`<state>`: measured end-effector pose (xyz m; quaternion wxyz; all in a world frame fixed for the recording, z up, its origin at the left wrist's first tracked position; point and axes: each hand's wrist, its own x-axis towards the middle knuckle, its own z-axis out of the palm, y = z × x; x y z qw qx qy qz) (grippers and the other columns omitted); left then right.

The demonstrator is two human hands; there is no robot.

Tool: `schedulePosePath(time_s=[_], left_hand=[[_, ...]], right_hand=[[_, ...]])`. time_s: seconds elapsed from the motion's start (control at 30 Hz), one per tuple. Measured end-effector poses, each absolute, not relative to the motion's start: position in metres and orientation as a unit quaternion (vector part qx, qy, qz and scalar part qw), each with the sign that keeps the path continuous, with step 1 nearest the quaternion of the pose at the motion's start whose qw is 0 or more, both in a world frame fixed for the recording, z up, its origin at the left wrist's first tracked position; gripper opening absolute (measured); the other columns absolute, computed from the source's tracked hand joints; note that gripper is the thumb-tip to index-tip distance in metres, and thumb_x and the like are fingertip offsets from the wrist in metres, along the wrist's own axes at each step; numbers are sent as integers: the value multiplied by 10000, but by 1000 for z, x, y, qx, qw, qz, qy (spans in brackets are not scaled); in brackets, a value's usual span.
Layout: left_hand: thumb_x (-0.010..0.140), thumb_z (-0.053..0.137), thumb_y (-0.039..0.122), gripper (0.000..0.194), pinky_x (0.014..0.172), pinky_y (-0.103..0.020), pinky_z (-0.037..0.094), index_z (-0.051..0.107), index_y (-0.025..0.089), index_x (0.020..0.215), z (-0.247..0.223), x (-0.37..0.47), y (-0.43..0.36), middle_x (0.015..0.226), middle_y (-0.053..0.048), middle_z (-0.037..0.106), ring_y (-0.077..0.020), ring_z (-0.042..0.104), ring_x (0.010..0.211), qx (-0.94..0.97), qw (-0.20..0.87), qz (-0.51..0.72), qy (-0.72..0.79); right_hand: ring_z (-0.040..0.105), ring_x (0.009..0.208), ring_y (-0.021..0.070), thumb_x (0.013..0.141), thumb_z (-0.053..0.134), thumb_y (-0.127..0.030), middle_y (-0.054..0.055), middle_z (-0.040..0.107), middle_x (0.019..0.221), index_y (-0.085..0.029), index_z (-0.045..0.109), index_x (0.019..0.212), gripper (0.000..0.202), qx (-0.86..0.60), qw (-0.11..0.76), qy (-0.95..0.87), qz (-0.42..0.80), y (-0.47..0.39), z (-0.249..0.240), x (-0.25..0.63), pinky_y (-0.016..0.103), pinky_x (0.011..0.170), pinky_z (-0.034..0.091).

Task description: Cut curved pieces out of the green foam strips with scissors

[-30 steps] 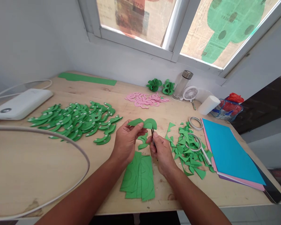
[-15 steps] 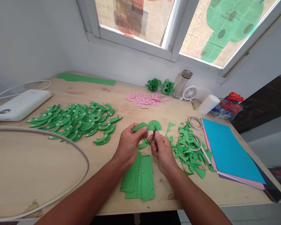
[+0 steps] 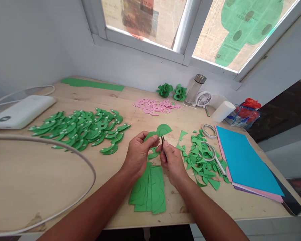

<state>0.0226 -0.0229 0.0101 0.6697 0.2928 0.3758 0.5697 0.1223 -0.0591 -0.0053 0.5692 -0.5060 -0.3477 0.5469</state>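
Note:
Between thumb and fingers, my left hand (image 3: 139,151) pinches a green paper piece (image 3: 164,129) whose rounded half-disc end points right and carries a drawn curved line. My right hand (image 3: 172,162) is closed round a pair of scissors (image 3: 163,141); the dark blades stand slightly apart at the lower straight edge of the half-disc. Most of the handle is hidden by my fingers. Below the hands lie several green paper strips (image 3: 157,189) with curves drawn on them. A few small green cut pieces (image 3: 153,154) rest on the table between my hands.
Green offcuts (image 3: 203,167) with a magnifying glass (image 3: 219,165) lie right, near a tape roll (image 3: 209,131) and blue paper (image 3: 245,157). Green curved pieces (image 3: 77,129) spread left beside a white power bank (image 3: 22,112) and cable (image 3: 90,167). Pink cutouts (image 3: 155,107) and a bottle (image 3: 194,88) stand behind.
The half-disc has tilted and risen a little. The scissor blades, which overlapped its middle, now sit lower at its straight edge and are parted.

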Motion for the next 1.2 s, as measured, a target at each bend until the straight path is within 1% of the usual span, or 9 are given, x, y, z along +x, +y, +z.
schedulePosePath(time_s=[0.17,0.33,0.5,0.77,0.97,1.2], left_hand=[[619,769,235,217,664,-262,420,567,166,656,10,25,-24,628,17,611,-119,539,631,297,666,572,376],[664,728,234,212,588,-265,393,525,186,630,11,26,-28,536,44,527,-114,475,546,326,670,560,361],[680,725,255,228,566,-259,384,511,193,630,8,29,-29,512,52,487,-115,461,538,335,665,563,359],[687,726,257,229,570,-248,387,510,193,643,7,30,-30,519,56,489,-107,454,543,334,662,564,365],[670,739,269,239,561,-245,381,513,195,642,7,30,-30,524,58,488,-103,444,530,331,663,564,363],[662,743,283,254,565,-251,382,507,198,627,7,31,-30,522,57,486,-106,445,532,330,662,564,366]], right_hand=[[232,364,58,756,598,-654,-91,339,400,-168,585,649,497,-512,557,-362,545,-59,-9,121,215,370,135],[214,368,58,755,597,-653,-93,328,400,-170,577,643,496,-516,559,-359,541,-59,-8,121,217,374,131],[215,373,64,754,595,-649,-92,336,403,-172,584,660,486,-518,563,-358,535,-60,-7,120,222,377,142],[227,379,66,762,600,-636,-91,350,408,-166,600,684,476,-518,565,-356,535,-60,-7,120,228,380,146],[208,370,61,750,609,-647,-96,331,402,-170,581,654,487,-515,566,-353,538,-59,-7,120,226,375,135],[219,371,63,749,606,-650,-93,339,402,-169,594,666,488,-517,566,-353,536,-59,-7,120,226,375,137]])
